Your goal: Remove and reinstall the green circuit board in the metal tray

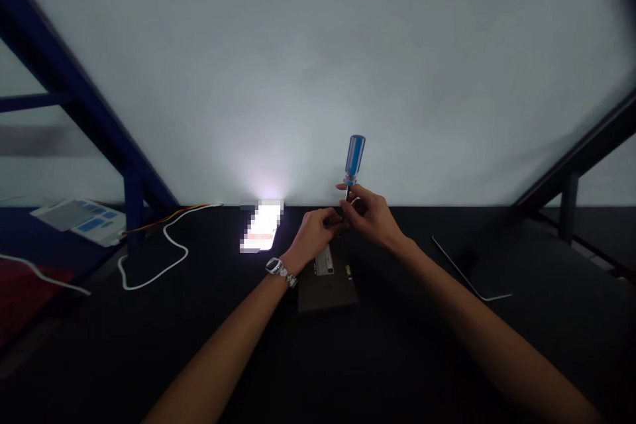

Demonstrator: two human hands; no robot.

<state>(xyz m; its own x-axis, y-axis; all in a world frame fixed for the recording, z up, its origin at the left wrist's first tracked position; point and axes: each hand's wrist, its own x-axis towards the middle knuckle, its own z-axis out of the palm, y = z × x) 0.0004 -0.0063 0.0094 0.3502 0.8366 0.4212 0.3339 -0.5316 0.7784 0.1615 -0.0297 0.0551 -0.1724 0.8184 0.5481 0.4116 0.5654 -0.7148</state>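
A screwdriver with a clear and blue handle stands nearly upright, its handle above my fingers. My right hand is closed round its metal shaft. Close beside it, my left hand has its fingers pinched together near the screwdriver's lower end; what lies between them is too small and dark to make out. Below both hands a flat dark rectangular device lies on the table, with a pale label on its upper face. My hands cover its far end, and the screwdriver's tip is hidden. A metal watch is on my left wrist.
A lit phone lies left of my hands on the black table. Farther left are a white cable, thin coloured wires and a white-and-blue printed sheet. A bent thin rod lies right. A pale wall stands behind.
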